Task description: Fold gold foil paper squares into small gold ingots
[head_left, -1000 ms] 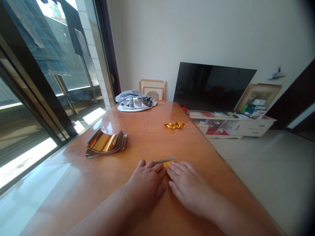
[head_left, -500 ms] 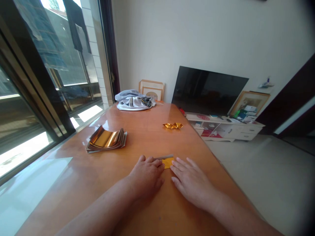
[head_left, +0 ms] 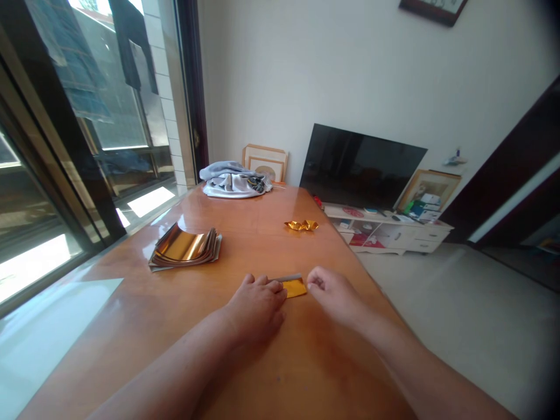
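A small folded strip of gold foil paper [head_left: 294, 287] with a grey back edge lies on the table in front of me. My left hand [head_left: 259, 306] rests on its left end, palm down, with the fingers laid over it and pressing it to the table; that end is hidden. Just beside the strip's right end, my right hand [head_left: 335, 294] is raised a little with its fingers curled in; nothing shows in them. Further off to the left sits a curved stack of gold foil sheets [head_left: 186, 248]. Folded gold foil pieces [head_left: 301, 226] lie towards the table's right edge.
The brown table [head_left: 245, 251] runs away from me towards the wall. Bundled grey cloth [head_left: 236, 179] lies at its far end. A pale sheet [head_left: 56, 332] covers the left near side. Beyond the right edge stand a white cabinet [head_left: 394, 233] and a television [head_left: 361, 166].
My right hand has lifted off the right end of the foil strip, and its fingers have gone from spread to curled. My left hand stays on the strip. The view has shifted slightly.
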Demonstrator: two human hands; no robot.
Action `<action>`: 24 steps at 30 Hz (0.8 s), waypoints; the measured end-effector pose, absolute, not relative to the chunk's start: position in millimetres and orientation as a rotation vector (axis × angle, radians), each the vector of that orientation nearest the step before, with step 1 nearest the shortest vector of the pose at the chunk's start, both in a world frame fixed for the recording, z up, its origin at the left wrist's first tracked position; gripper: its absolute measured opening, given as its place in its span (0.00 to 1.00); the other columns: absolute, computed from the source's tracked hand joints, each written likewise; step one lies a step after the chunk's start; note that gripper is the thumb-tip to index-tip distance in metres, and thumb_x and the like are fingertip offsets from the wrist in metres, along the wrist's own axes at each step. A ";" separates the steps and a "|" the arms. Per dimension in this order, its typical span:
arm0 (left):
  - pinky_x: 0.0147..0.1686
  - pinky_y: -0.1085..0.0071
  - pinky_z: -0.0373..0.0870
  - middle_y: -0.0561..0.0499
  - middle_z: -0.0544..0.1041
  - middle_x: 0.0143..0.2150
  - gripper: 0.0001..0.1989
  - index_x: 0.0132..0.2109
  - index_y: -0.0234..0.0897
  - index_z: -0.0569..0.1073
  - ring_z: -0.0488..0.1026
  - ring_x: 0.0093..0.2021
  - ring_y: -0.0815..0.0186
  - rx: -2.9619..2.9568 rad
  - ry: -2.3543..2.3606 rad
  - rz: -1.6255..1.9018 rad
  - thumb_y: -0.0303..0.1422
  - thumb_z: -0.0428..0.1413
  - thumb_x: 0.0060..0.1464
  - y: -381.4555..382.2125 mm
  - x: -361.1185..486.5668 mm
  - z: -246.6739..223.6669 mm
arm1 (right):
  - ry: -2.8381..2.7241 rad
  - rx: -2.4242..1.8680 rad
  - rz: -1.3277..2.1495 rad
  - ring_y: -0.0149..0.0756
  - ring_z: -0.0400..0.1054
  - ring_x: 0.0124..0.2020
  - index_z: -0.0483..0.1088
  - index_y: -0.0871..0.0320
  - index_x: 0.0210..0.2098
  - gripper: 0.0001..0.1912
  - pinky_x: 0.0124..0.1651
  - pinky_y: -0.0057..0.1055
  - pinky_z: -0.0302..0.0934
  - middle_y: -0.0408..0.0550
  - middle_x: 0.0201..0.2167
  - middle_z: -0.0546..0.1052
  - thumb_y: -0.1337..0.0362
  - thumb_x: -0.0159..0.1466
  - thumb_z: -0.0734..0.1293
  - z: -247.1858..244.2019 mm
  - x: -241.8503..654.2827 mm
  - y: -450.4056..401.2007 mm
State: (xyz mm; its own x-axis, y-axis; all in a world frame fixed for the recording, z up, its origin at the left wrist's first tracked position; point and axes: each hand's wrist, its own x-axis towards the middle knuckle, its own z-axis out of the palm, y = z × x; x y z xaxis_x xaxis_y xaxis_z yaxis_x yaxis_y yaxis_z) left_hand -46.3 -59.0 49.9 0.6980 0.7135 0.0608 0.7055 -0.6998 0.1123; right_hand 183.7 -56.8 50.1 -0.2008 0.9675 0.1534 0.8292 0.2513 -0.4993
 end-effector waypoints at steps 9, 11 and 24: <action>0.47 0.54 0.62 0.44 0.76 0.55 0.18 0.54 0.43 0.73 0.69 0.51 0.50 2.826 1.159 0.162 0.40 0.50 0.59 -59.9 -49.1 48.3 | -2.046 -1.859 0.744 0.29 0.63 0.27 0.68 0.57 0.31 0.02 0.27 0.24 0.49 0.41 0.26 0.74 0.67 0.56 0.65 14.9 151.5 -19.0; 0.48 0.53 0.62 0.44 0.75 0.57 0.19 0.55 0.43 0.73 0.69 0.52 0.49 2.804 1.146 0.155 0.41 0.51 0.59 -60.3 -50.9 50.5 | -2.071 -1.877 0.724 0.30 0.63 0.28 0.68 0.57 0.31 0.03 0.27 0.24 0.48 0.41 0.27 0.74 0.65 0.56 0.66 11.5 152.4 -15.9; 0.47 0.64 0.62 0.55 0.81 0.43 0.12 0.38 0.45 0.77 0.75 0.45 0.60 2.643 0.993 0.091 0.33 0.49 0.58 -39.6 -71.7 59.1 | -2.163 -1.968 0.780 0.27 0.59 0.22 0.69 0.58 0.28 0.04 0.23 0.26 0.43 0.39 0.21 0.71 0.65 0.53 0.68 26.1 146.5 -17.7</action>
